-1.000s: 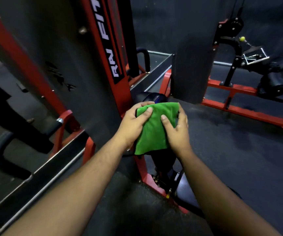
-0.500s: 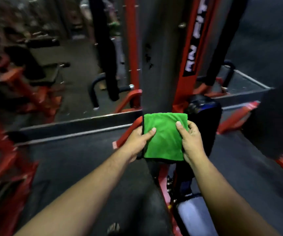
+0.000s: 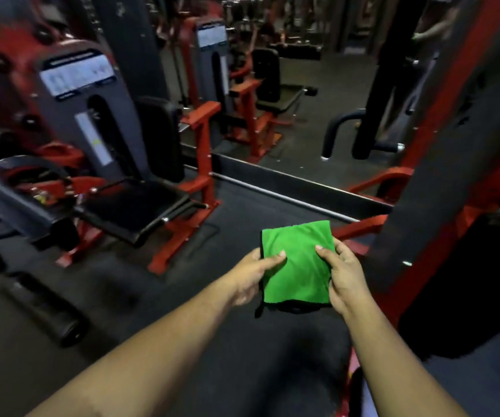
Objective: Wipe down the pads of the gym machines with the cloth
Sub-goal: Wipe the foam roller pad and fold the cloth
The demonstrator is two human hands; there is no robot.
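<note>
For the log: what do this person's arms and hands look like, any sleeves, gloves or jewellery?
Both forearms are bare up to the frame edge, with no sleeves showing. The left hand and right hand wear no gloves; no rings, watch or wristband show. Fingernails are short and unpainted.

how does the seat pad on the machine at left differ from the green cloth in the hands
The seat pad is black, smooth and rigid, fixed to the machine's red frame; the green cloth is bright, soft and folded. The seat pad lies nearly flat with nothing touching it, while the cloth is held up in the air, pinched between the left hand and the right hand. Both are roughly square.
</note>
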